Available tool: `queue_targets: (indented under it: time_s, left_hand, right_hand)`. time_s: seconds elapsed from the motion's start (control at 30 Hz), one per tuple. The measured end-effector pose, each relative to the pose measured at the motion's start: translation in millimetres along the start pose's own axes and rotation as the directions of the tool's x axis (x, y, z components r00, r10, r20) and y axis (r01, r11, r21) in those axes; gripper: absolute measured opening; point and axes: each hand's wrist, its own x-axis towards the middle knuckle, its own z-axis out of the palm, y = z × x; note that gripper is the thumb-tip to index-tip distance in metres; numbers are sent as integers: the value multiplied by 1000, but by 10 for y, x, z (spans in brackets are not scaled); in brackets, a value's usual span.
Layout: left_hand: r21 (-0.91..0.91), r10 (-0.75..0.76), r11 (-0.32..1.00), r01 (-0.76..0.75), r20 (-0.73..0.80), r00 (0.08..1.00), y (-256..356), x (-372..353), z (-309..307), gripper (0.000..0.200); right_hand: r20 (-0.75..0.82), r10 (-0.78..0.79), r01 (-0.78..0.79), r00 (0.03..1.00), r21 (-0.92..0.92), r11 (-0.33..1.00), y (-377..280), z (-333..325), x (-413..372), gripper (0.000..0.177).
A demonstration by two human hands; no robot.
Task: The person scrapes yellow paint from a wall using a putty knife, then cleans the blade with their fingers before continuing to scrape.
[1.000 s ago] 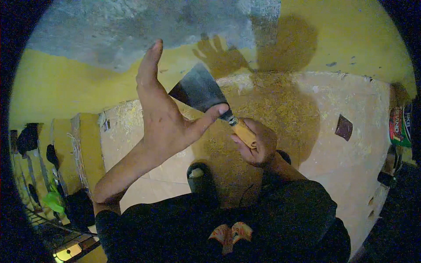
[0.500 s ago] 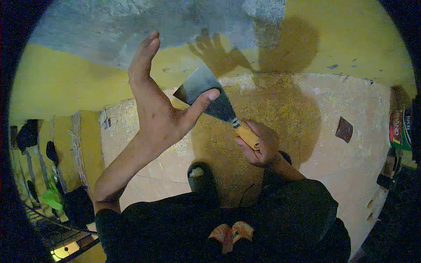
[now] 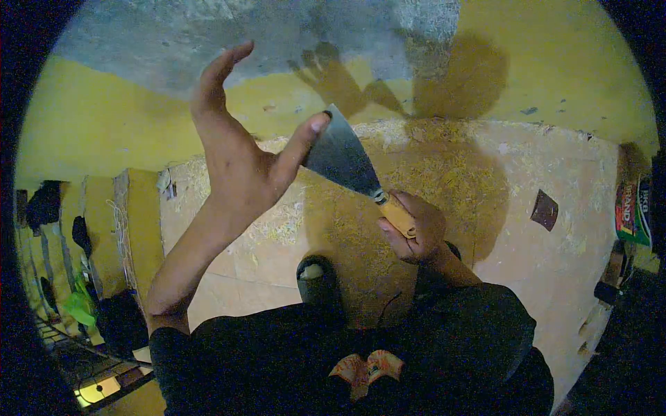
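Note:
A putty knife (image 3: pixel 341 156) with a wide metal blade and a yellow handle points up and to the left. Its handle is wrapped in the fingers of my right hand (image 3: pixel 420 229). My left hand (image 3: pixel 239 163) is spread beside the blade, with the thumb against the blade's upper left part near its edge and the other fingers stretched upward. Ahead is a wall (image 3: pixel 139 114), yellow low down, with a bare grey patch (image 3: pixel 243 35) above. Shadows of my hands and the knife fall on it.
Yellow flakes litter the tiled floor (image 3: pixel 263 267). A dark brown square piece (image 3: pixel 544 210) lies to the right. Beyond it stands a green and red container (image 3: pixel 633 211). At left are a yellow ledge (image 3: pixel 142 222), string and a bright green item (image 3: pixel 80 308). My sandalled foot (image 3: pixel 313 272) shows below.
My left thumb has moved up along the blade toward its edge, and the left hand has shifted slightly left. My right hand keeps hold of the handle.

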Motion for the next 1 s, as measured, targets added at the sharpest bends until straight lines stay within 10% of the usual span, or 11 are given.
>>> queue_targets:
  time_s: [0.2,0.23,0.3,0.33,0.4,0.43,0.53,0.8,0.9,1.0]
  left_hand:
    - [-44,-52,998,50,-50,997,-134,22,-13,73]
    - [-352,-249,904,243,28,968,-167,32,-25,74]
    - [-687,-447,423,591,409,795,-320,31,-44,84]
    - [-676,-460,436,594,400,793,-339,33,-81,84]
    - [-520,61,-537,664,762,645,-330,46,-137,104]
    - [-412,149,-603,683,783,604,-341,13,-142,125]
    - [-240,498,-616,750,620,607,-401,-53,-144,132]
    - [-68,604,-740,669,372,705,-393,-229,28,145]
    - [-190,640,-593,782,479,601,-426,-157,-48,126]
    - [-471,409,-669,575,413,814,-476,-273,103,67]
  right_hand:
    - [-49,-65,62,997,-76,995,-43,7,36,39]
    - [-96,-65,57,993,-86,995,-29,17,15,37]
    - [-135,-72,61,988,-82,995,109,67,-77,35]
    - [-174,26,-38,984,-64,997,295,131,-162,36]
    - [-197,111,-117,974,-17,993,351,196,-181,37]
    - [-337,174,-123,925,166,978,257,172,-157,40]
    - [-455,248,-91,855,340,936,233,203,-160,44]
    - [-398,299,-139,868,382,913,316,125,-205,49]
    - [-300,434,-334,849,330,883,403,107,-222,57]
    - [-349,349,-186,870,424,887,313,70,-177,54]
